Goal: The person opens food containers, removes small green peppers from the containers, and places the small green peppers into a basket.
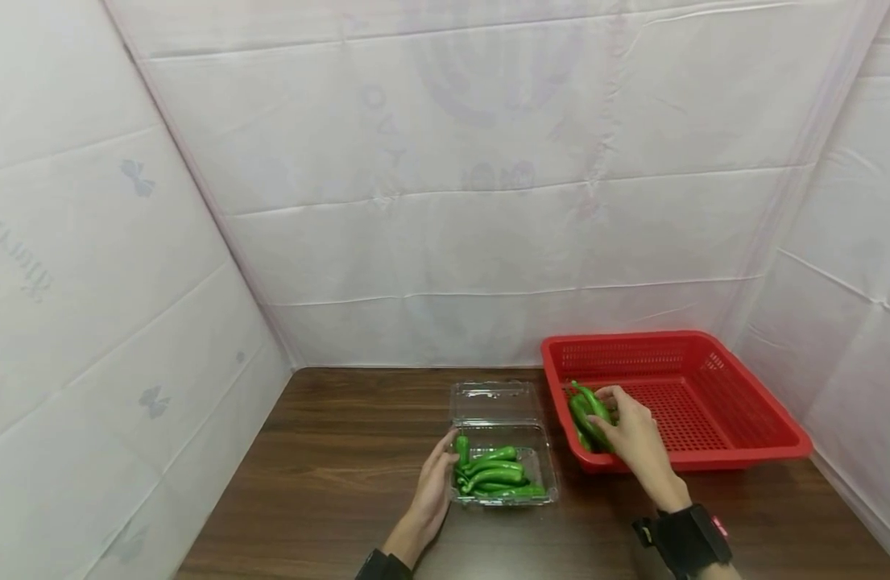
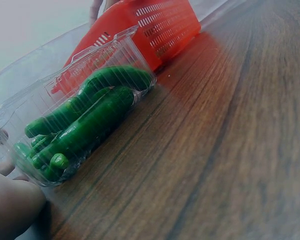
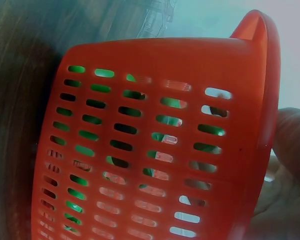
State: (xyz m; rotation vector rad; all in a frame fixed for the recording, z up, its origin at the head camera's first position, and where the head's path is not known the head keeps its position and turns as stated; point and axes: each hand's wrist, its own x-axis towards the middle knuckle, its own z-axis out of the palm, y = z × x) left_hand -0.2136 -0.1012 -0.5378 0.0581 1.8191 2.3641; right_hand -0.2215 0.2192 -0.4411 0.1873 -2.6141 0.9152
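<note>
The peppers lie in a loose bunch at the near left corner of the red basket, and the right hand reaches over the basket's front rim onto them, fingers curled down among them; they seem to close on one or two, though the head view is too small to be sure of a firm grip. Through the slots of the basket wall the right wrist view shows only green patches, so it does not settle the matter. More peppers fill the clear box, which sits on the table just left of the basket, its hinged lid thrown open toward the back. The left hand rests against the box's left side, fingers straight along its wall and steadying it rather than gripping. The left wrist view shows the peppers in the box stacked nearly to its rim. The likely trouble lies there: the box looks nearly full, so another pepper laid on top could roll off onto the table or keep the lid from closing. A weak pinch on a smooth, curved pepper could also let it slip on the way over the basket rim. The box is light and thin, so a push from above might skid or tip it if the left hand eases off.
</note>
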